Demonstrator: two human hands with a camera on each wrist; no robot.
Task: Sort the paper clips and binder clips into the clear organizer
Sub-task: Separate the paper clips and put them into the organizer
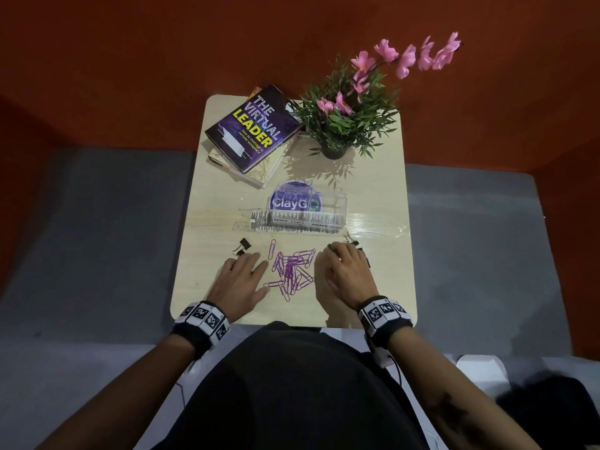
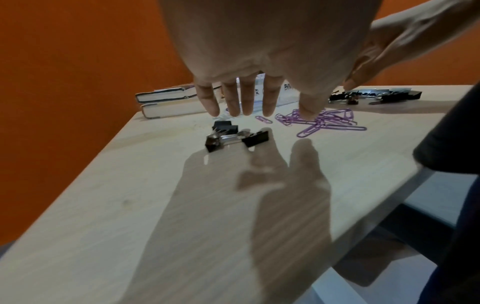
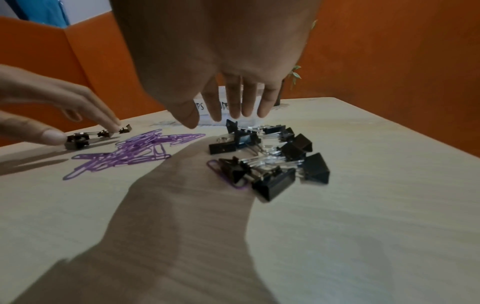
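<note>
With both hands (image 1: 242,280) (image 1: 345,274) spread and empty, you risk scooping the stray paper clip (image 3: 228,181) along with the binder clips (image 3: 272,156).

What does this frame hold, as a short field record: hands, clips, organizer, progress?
left hand: open, fingers spread above table, beside small black binder clips
right hand: open, hovering over larger black binder clip pile
purple wire paper clips: loose heap between the hands
clear plastic organizer: behind clips, seems empty
progress: nothing sorted yet

One clear organizer (image 1: 297,211), two books (image 1: 251,129), one potted plant (image 1: 350,118), two hands (image 1: 242,277) (clips uncountable)
</note>
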